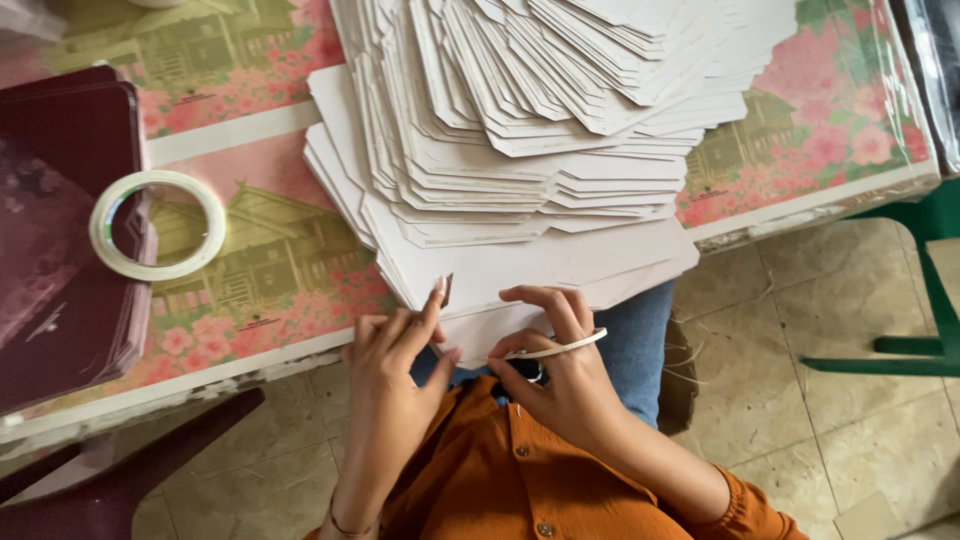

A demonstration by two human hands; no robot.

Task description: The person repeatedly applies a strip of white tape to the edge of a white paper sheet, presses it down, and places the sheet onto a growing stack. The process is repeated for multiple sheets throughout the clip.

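Down at the near edge of the flowered table (250, 130), both hands work on one white card sheet (520, 275) that juts off the bottom of the fanned stack of white cut cards (520, 130). Left hand (390, 375) pinches a small dark tab (447, 290) at the sheet's edge between thumb and forefinger. Right hand (560, 375) curls its fingers onto the sheet, a thin white strip (560, 347) caught across them. Left of the stack lies a tape roll (157, 225) on maroon covers (60, 200).

Soft, even daylight, faint shadows, sharp focus, slight glare on plastic.
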